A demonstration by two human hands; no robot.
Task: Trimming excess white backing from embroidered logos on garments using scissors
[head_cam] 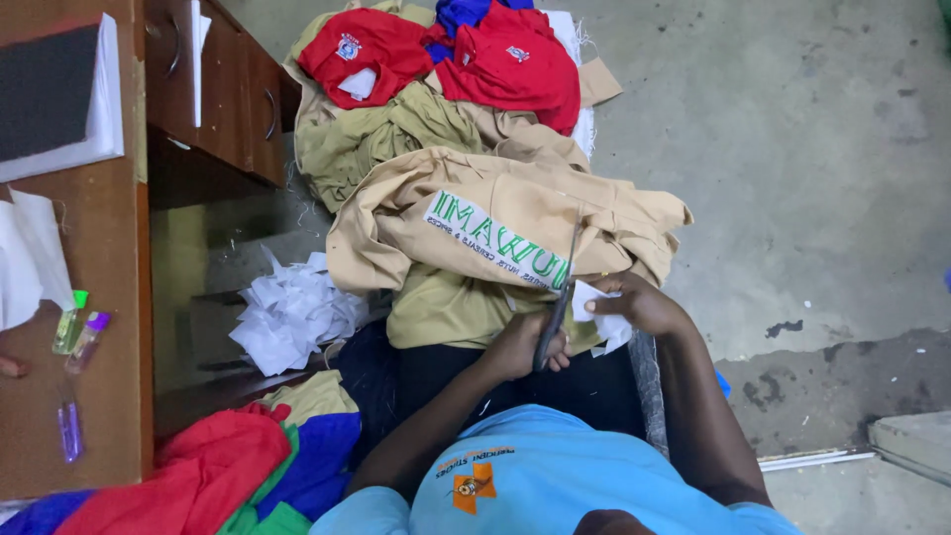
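My left hand (520, 347) is closed around the handles of a pair of scissors (565, 282), whose blades point up over a tan garment (515, 218) with a white printed panel that lies on my lap. My right hand (639, 302) pinches a small white piece of backing material (606, 325) right beside the blades. Both hands sit close together at the near edge of the tan garment. I wear a light blue shirt and dark trousers.
Behind the tan garment is a heap of olive, red (515, 59) and blue clothes. White scraps (292, 312) lie piled on the left. A wooden desk (109, 258) at left carries small bottles (71, 322). Red, blue and green cloth (238, 471) lies by my left elbow. Concrete floor (792, 149) on the right.
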